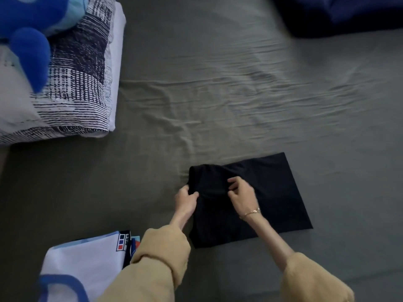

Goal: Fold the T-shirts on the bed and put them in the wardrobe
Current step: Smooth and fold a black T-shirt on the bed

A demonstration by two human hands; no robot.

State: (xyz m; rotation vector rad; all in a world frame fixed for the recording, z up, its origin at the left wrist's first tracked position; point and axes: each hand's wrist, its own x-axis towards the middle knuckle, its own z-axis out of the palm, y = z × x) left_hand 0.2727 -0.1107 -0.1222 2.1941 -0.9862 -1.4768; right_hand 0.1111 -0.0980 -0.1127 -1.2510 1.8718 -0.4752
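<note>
A black T-shirt [272, 192], partly folded into a rectangle, lies on the grey-green bed sheet [218, 94] in the lower middle of the head view. Its left end is bunched up. My left hand [185, 198] pinches that bunched left edge. A little to the right, my right hand [242, 195], with a bracelet on the wrist, pinches the fabric on top of the shirt. A white T-shirt with blue trim and a printed patch [87, 262] lies folded at the lower left, beside my left sleeve.
A pillow with a black-and-white pattern [76, 83] sits at the upper left with a blue plush toy [28, 40] on it. Dark blue bedding [349, 14] fills the upper right corner. Wrinkled sheet stretches across the middle.
</note>
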